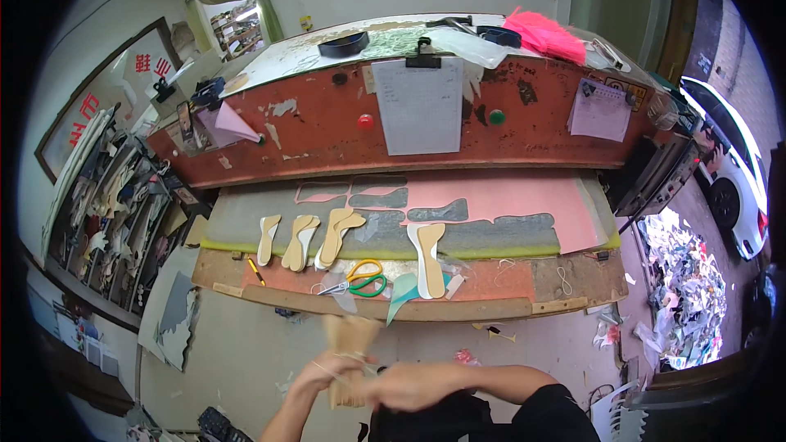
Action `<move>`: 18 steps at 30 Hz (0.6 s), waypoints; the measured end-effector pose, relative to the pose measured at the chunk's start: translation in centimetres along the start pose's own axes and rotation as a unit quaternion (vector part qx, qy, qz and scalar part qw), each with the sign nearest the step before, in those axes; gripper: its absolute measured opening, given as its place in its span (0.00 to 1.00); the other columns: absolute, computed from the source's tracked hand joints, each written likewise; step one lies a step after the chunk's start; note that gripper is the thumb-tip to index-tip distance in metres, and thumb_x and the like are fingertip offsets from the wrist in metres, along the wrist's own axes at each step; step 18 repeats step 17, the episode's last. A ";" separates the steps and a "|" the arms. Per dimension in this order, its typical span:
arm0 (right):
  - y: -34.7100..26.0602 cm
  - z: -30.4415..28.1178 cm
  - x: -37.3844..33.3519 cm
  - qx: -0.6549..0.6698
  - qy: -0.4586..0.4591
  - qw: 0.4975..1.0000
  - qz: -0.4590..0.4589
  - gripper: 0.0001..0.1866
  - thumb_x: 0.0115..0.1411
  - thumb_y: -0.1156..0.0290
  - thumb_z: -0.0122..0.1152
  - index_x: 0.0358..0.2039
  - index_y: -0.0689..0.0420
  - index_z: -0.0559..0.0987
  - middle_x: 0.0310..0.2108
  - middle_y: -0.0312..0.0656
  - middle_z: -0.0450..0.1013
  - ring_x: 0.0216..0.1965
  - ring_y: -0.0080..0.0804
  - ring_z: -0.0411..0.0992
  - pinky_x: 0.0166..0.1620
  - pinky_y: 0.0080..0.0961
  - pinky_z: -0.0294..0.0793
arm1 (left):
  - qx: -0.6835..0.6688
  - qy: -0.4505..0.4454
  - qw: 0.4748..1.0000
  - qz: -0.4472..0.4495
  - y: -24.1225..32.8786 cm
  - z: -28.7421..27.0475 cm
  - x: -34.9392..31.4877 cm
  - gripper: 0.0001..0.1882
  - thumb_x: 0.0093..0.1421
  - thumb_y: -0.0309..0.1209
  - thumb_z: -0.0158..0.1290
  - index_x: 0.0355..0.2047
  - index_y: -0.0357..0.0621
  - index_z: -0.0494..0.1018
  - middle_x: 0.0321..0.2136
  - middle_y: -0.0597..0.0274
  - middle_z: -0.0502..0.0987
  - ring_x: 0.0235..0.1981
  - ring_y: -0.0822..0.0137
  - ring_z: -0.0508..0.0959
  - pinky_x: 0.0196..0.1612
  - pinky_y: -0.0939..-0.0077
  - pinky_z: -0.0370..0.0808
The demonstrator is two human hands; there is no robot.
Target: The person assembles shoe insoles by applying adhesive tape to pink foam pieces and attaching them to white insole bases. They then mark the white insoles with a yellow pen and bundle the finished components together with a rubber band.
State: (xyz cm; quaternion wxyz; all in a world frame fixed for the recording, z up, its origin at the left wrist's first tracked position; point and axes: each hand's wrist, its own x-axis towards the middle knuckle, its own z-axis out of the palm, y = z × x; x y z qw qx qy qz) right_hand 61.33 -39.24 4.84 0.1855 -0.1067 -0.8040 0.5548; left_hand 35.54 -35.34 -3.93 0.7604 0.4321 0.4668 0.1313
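Observation:
In front of my body, below the bench edge, my left hand (326,370) grips a stack of tan insoles (350,334) held upright. A thin pale string (354,357) runs across the stack at my left hand and reaches toward my right hand. My right hand (413,385) is closed on the string beside the stack, blurred by motion. On the bench lie several small piles of tan and white insoles: one pile (268,239) at the left, others (300,242) (337,237) beside it, and another pile (431,260) near the middle.
Scissors (364,278) with yellow and green handles and a yellow cutter (257,272) lie on the bench's front strip. Cut pink sheet (524,196) covers the bench under a red machine beam (311,135). Loose string (565,281) lies at right. Scraps (688,295) are heaped on the right.

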 end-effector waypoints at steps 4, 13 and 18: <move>3.4 -2.4 -0.4 -0.094 0.145 0.960 0.219 0.10 0.64 0.69 0.55 0.38 0.61 0.81 0.20 0.47 0.75 0.24 0.41 0.76 0.33 0.39 0.74 | -0.263 0.079 0.951 0.141 -1.0 -0.7 -7.6 0.24 0.52 0.21 0.58 0.51 0.40 0.69 0.54 0.45 0.76 0.35 0.63 0.81 0.40 0.65 0.81; 0.2 7.5 15.3 0.337 0.292 0.882 -0.154 0.31 0.59 0.80 0.59 0.64 0.64 0.64 0.56 0.54 0.69 0.53 0.41 0.73 0.47 0.49 0.82 | -0.468 0.193 0.803 0.316 -11.0 -6.0 -17.6 0.27 0.53 0.24 0.58 0.54 0.40 0.67 0.64 0.43 0.65 0.35 0.60 0.80 0.42 0.63 0.80; 6.6 16.5 29.2 0.461 0.236 0.856 -0.006 0.44 0.58 0.62 0.70 0.69 0.59 0.58 0.73 0.41 0.49 0.73 0.43 0.50 0.54 0.42 0.78 | -0.460 0.219 0.727 0.460 -16.5 -8.5 -23.8 0.38 0.56 0.40 0.66 0.63 0.42 0.62 0.65 0.53 0.66 0.37 0.61 0.80 0.45 0.65 0.80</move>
